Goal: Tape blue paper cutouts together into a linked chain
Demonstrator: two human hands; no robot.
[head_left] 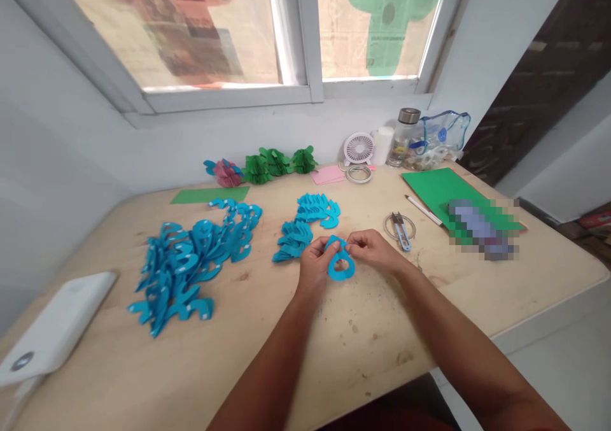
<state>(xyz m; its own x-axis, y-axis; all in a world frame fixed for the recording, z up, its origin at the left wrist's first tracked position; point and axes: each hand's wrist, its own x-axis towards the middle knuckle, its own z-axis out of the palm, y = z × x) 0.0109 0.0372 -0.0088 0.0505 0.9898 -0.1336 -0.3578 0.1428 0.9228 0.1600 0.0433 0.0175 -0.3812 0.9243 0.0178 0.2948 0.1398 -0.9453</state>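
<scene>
Between my two hands is a blue paper cutout [349, 272] with a round hole in its lower part. My left hand [317, 258] pinches its left side, thumb on top. The fingers of my right hand [370, 247] are closed at its upper right edge. Just beyond my left hand lie two bunches of folded blue paper pieces, a nearer bunch [292, 240] and a farther bunch [317, 208]. A large loose heap of curved blue paper pieces [186, 259], some with small white patches, spreads over the table to the left.
Thread snips [401, 232] lie by a wire ring [413, 227] at right, near a white pen [424, 210] and green sheets [443, 192]. Along the wall stand green paper shapes [275, 163], a small fan [359, 148] and a glass bottle [405, 138]. A white device [60, 323] lies at left.
</scene>
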